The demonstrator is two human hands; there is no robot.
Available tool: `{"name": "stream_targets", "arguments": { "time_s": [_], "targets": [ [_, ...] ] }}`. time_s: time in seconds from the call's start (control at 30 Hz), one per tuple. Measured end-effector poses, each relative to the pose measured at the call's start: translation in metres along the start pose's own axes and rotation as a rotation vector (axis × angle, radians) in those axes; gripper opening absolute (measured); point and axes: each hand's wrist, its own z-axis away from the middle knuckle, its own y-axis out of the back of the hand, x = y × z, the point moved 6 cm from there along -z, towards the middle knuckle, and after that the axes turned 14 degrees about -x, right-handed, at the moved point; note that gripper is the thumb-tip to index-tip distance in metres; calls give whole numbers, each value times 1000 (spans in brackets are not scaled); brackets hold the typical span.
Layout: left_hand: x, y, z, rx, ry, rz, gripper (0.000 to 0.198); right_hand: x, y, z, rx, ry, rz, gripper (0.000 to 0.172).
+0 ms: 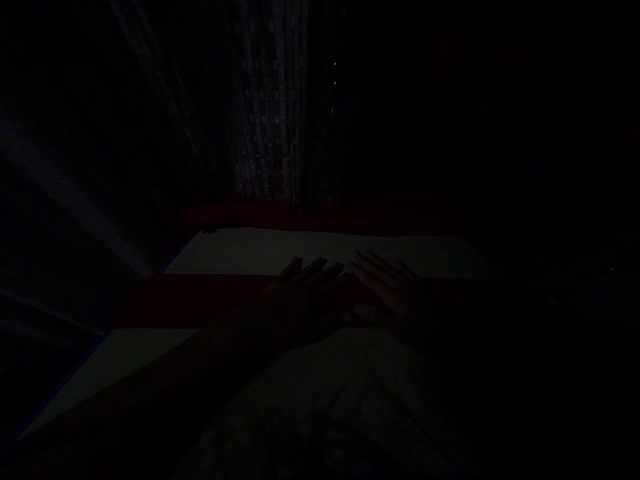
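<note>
In very dim light, my left hand [300, 303] lies flat with its fingers stretched out over a dark red cloth strip [185, 300]. My right hand [387, 290] rests beside it, also flat with spread fingers, its fingertips close to those of the left. Both sets of fingertips reach toward a pale band [240, 250] behind the red strip. Neither hand shows anything in its grasp. Below the hands a pale, wrinkled cloth [345, 393] fills the lower middle; its kind is too dark to tell.
A dark red fabric edge [300, 215] runs along the far side. Shiny hanging strands [270, 113] stand behind it. On the left, a thin blue edge [65, 380] borders the pale surface, with greyish folds [75, 193] beyond. The right side is nearly black.
</note>
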Motion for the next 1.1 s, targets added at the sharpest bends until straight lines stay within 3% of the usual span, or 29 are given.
{"name": "stream_targets", "arguments": {
  "time_s": [0.3, 0.57, 0.7, 1.1],
  "targets": [
    [2, 2, 1, 6, 8, 36, 84, 1, -13, 0, -69, -19, 13, 67],
    [1, 1, 0, -6, 19, 36, 85, 5, -2, -1, -2, -35, 14, 67],
    [2, 3, 1, -20, 21, 45, 85, 5, -7, -2, -62, -48, 7, 66],
    [3, 3, 1, -33, 22, 52, 85, 6, -4, -2, -54, -50, 2, 66]
  ]
}}
